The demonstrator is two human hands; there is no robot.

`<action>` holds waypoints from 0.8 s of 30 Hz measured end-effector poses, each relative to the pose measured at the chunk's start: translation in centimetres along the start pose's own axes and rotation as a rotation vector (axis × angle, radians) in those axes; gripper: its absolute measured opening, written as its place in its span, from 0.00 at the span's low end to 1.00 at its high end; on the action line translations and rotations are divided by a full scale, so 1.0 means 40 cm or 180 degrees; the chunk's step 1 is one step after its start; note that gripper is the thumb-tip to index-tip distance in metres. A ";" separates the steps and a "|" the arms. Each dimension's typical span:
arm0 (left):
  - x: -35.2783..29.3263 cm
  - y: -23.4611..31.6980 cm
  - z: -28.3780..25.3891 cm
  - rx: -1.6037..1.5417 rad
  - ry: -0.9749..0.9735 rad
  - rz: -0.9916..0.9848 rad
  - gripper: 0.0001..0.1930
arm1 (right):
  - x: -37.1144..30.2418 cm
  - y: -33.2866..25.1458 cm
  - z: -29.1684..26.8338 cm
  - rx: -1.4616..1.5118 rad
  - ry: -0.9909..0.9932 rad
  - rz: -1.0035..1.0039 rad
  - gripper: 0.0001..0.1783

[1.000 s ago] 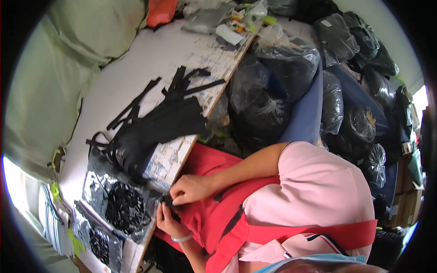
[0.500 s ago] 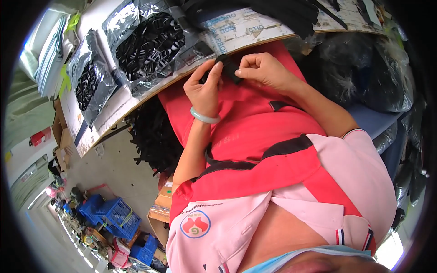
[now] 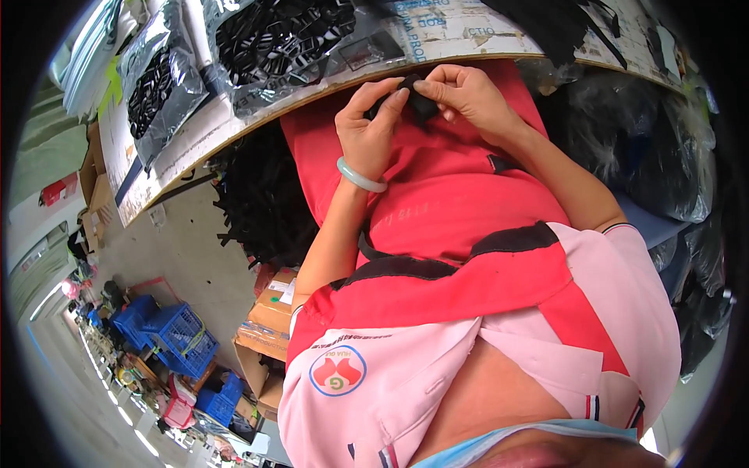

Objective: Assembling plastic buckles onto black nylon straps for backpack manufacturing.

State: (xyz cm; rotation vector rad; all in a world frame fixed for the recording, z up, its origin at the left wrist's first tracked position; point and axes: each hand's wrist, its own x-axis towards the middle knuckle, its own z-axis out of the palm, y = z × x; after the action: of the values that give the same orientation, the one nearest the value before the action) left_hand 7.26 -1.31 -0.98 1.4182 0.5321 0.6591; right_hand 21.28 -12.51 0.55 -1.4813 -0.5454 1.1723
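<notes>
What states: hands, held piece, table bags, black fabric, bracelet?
Left hand, grip shut on black piece
Right hand, grip shut on same piece
Black piece, held; folded or not unclear
Larger plastic bag, holding small black parts
Smaller plastic bag, likewise filled
Black fabric, on table
Bracelet, worn

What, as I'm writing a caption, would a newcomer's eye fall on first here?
Probably the red apron, filling the middle of the picture. Just above, near the table, the left hand and right hand hold a small black piece. At upper left, two plastic bags of small black parts lie on the table, and blue baskets show at lower left.
</notes>
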 end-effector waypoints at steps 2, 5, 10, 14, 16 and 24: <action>-0.005 0.004 -0.014 -0.0195 -0.0008 -0.0223 0.08 | 0.007 -0.001 0.004 0.0284 -0.0042 0.0091 0.14; -0.025 -0.001 -0.038 -0.0066 -0.0121 -0.0100 0.07 | 0.016 -0.001 -0.006 0.0585 -0.0532 0.0406 0.14; -0.063 0.052 -0.096 -0.0442 -0.0202 -0.0507 0.06 | 0.049 -0.018 0.037 0.0210 -0.0863 0.0593 0.10; -0.165 0.216 -0.238 0.0245 -0.0289 -0.0552 0.06 | 0.096 -0.021 0.064 -0.0217 -0.0626 -0.0095 0.11; -0.232 0.267 -0.345 0.0400 0.0372 -0.0832 0.07 | 0.097 -0.018 0.077 -0.0332 -0.0861 -0.0041 0.11; -0.358 0.155 -0.540 0.0388 0.2374 -0.0853 0.16 | 0.106 0.010 0.169 -0.1036 -0.1481 0.0029 0.09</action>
State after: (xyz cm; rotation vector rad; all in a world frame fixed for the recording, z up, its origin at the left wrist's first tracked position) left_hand -18.55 4.38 2.50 1.1508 1.3409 0.9435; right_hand 16.94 -5.89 -0.64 -1.4788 -1.0888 1.4981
